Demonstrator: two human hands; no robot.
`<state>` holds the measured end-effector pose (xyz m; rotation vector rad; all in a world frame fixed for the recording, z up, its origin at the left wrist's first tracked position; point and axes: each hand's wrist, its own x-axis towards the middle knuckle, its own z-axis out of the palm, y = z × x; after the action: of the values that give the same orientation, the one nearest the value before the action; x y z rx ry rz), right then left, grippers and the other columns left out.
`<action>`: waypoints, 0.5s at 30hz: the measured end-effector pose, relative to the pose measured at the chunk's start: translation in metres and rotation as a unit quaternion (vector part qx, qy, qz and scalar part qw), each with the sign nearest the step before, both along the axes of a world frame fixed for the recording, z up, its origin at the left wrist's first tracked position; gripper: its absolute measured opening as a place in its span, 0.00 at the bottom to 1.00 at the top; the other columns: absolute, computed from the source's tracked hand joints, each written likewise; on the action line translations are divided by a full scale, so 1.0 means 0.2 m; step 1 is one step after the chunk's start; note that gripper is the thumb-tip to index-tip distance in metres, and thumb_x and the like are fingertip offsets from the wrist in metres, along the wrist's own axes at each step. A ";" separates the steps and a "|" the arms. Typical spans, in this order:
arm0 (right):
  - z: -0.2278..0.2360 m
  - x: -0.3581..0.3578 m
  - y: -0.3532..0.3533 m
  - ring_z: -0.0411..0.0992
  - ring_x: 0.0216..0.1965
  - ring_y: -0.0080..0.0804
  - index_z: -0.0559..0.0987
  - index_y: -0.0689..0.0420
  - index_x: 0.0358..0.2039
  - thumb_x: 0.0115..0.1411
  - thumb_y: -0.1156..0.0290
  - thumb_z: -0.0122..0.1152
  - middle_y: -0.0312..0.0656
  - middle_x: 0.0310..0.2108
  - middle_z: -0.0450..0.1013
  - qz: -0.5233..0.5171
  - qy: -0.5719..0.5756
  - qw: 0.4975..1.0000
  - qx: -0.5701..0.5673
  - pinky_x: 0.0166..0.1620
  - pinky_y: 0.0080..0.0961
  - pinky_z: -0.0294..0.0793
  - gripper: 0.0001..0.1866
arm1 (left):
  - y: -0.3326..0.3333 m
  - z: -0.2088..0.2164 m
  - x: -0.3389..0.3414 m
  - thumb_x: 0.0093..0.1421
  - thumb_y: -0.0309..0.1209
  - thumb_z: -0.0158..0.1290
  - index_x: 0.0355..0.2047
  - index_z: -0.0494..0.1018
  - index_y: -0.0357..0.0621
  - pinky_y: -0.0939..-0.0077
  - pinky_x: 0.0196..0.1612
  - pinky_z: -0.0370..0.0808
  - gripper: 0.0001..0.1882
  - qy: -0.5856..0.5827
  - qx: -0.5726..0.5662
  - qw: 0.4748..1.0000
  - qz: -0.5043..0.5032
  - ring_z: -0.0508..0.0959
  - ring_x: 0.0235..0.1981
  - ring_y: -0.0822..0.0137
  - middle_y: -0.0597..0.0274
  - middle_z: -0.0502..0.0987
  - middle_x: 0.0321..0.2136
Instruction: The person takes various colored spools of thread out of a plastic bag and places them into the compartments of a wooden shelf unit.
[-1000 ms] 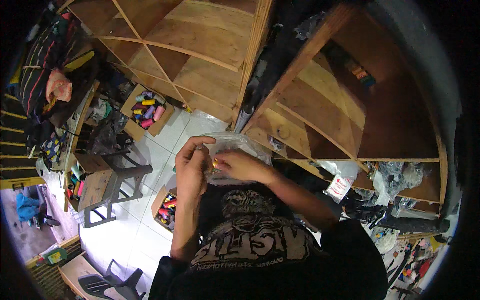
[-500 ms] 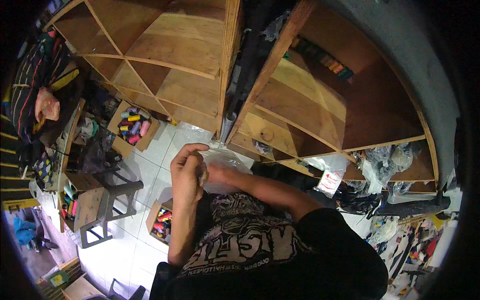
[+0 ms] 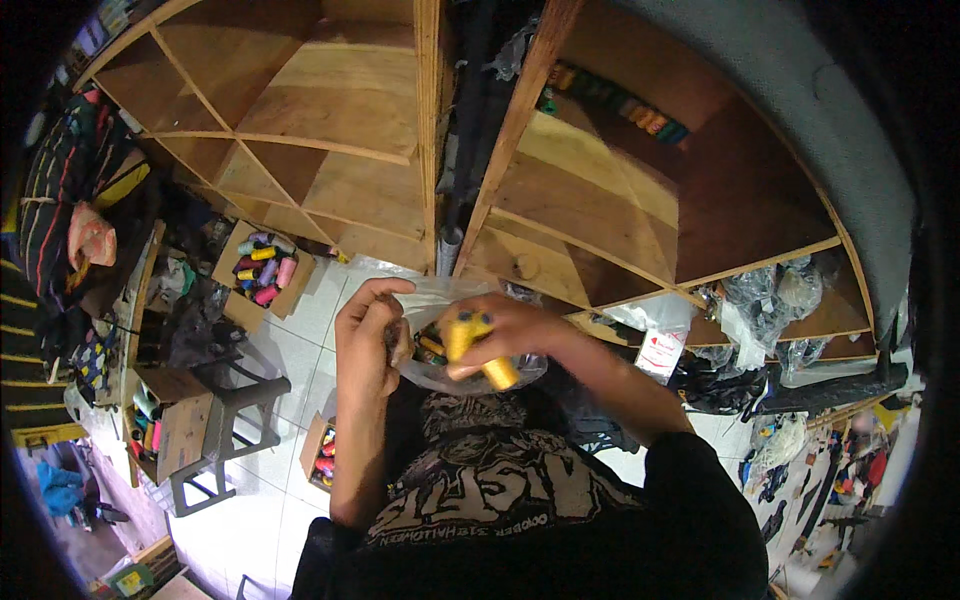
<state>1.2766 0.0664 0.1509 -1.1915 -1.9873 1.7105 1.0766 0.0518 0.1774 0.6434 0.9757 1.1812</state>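
Right hand (image 3: 512, 322) — fingers closed round yellow thread spools (image 3: 500, 373), held over mouth of clear plastic bag (image 3: 448, 381); left hand (image 3: 370, 328) — fingers curled, gripping bag's left edge; other spools (image 3: 431, 346) inside

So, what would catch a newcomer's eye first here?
Probably the bright yellow thread spools in the right hand, over a clear plastic bag near the centre. Next come the wooden shelves across the top, and the cardboard box of colourful spools at the left.
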 end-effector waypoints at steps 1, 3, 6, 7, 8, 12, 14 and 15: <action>0.15 0.05 0.00 0.70 0.34 0.24 0.74 0.56 0.33 0.41 0.62 0.70 0.36 0.31 0.72 -0.040 0.081 0.992 -0.093 0.39 0.20 0.68 0.20 | 0.01 0.01 0.00 0.53 0.22 0.40 0.33 0.71 0.32 0.85 0.10 0.51 0.10 -0.001 -0.004 1.000 0.004 0.56 0.08 0.80 0.70 0.61 0.15; 0.40 0.15 0.01 0.70 0.31 0.23 0.73 0.57 0.31 0.38 0.71 0.69 0.37 0.27 0.69 -0.171 0.140 0.963 -0.156 0.33 0.17 0.67 0.18 | 0.02 0.00 0.00 0.52 0.23 0.41 0.32 0.71 0.33 0.85 0.10 0.50 0.10 -0.010 -0.003 1.000 0.015 0.56 0.07 0.80 0.71 0.60 0.13; 0.40 0.50 0.18 0.73 0.38 0.30 0.68 0.61 0.48 0.45 0.73 0.66 0.41 0.37 0.72 -0.300 0.179 0.936 -0.030 0.43 0.26 0.73 0.28 | 0.04 0.01 0.02 0.51 0.23 0.42 0.31 0.71 0.33 0.85 0.10 0.50 0.10 0.007 0.005 1.000 0.007 0.56 0.07 0.80 0.71 0.59 0.11; 0.41 0.60 0.27 0.73 0.40 0.31 0.68 0.63 0.47 0.46 0.73 0.64 0.43 0.36 0.73 -0.297 0.184 0.937 0.008 0.43 0.24 0.73 0.27 | 0.05 0.01 0.04 0.51 0.23 0.42 0.31 0.71 0.33 0.85 0.10 0.50 0.10 0.002 0.013 1.000 0.000 0.56 0.07 0.80 0.71 0.59 0.11; 0.46 0.66 0.34 0.74 0.39 0.39 0.70 0.62 0.46 0.45 0.72 0.65 0.44 0.35 0.74 -0.319 0.089 0.942 0.057 0.42 0.28 0.73 0.26 | 0.05 0.01 0.04 0.51 0.23 0.42 0.31 0.71 0.33 0.85 0.10 0.50 0.10 0.011 0.008 1.000 0.003 0.56 0.07 0.80 0.71 0.60 0.12; 0.28 0.81 0.57 0.73 0.37 0.49 0.71 0.60 0.45 0.44 0.67 0.66 0.45 0.33 0.74 -0.239 -0.317 0.813 0.426 0.41 0.35 0.73 0.27 | 0.06 -0.02 0.02 0.52 0.23 0.42 0.31 0.71 0.34 0.85 0.10 0.50 0.10 0.011 0.013 1.000 0.018 0.56 0.08 0.80 0.70 0.61 0.15; 0.03 0.89 0.62 0.70 0.40 0.54 0.72 0.57 0.44 0.45 0.60 0.65 0.46 0.38 0.72 -0.267 -0.365 0.782 0.428 0.42 0.39 0.71 0.26 | 0.05 -0.03 0.01 0.52 0.22 0.41 0.31 0.71 0.34 0.85 0.09 0.51 0.10 0.018 0.020 0.999 0.030 0.56 0.08 0.81 0.70 0.61 0.15; -0.02 0.89 0.63 0.70 0.40 0.54 0.72 0.57 0.44 0.45 0.60 0.65 0.46 0.38 0.72 -0.264 -0.366 0.781 0.431 0.42 0.39 0.71 0.26 | 0.05 -0.05 0.00 0.52 0.22 0.41 0.31 0.71 0.34 0.85 0.09 0.51 0.10 0.015 0.021 0.999 0.032 0.56 0.08 0.81 0.70 0.61 0.15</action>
<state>1.4539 0.1916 0.1465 -1.8619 -2.0517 -0.0547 1.0765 0.0626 0.1666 0.6697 1.0056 1.2552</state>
